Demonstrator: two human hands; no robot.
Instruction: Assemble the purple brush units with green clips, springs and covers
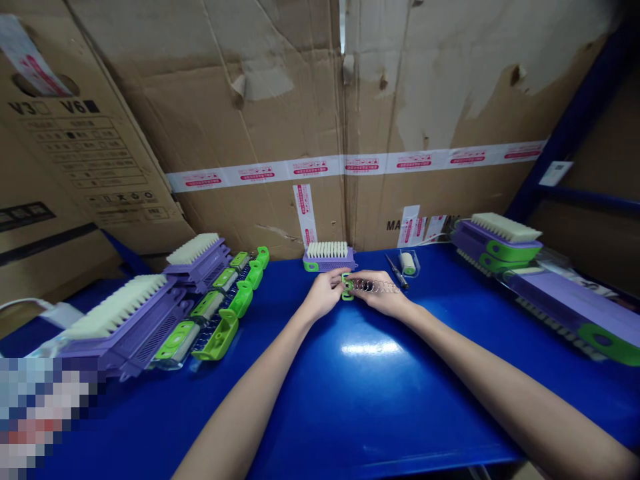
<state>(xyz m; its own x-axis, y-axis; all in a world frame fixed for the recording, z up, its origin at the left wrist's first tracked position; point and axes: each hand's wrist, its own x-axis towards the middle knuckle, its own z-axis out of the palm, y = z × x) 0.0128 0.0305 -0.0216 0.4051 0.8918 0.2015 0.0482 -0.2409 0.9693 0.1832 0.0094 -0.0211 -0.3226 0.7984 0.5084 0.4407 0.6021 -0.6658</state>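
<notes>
While the left hand (324, 295) pinches a small green piece (347, 287) from its 9 o'clock side, the right hand (384, 293) closes in from 3 o'clock, apparently grasping a coil spring (381, 287) that trails over its fingers. Both hands meet above the blue table (310, 407), so the green piece sits right between the 2 sets of fingertips. Judging by this pose, the step in hand is fitting 1 end of the spring to the piece; whether it has seated, I cannot tell, as the fingers cover the join.

The next move would call for a steady left pinch and a gentle right-hand push or turn, keeping the loose coils from snagging.

Taking the hands as the dial's centre, a purple brush block (327, 265) stands just beyond them, near 11 o'clock. A slim tool (397, 272) lies toward 2 o'clock, beside a clear tray (417, 264). Out at 9 o'clock, well apart, runs a row of 4 green caps (241, 300).
</notes>
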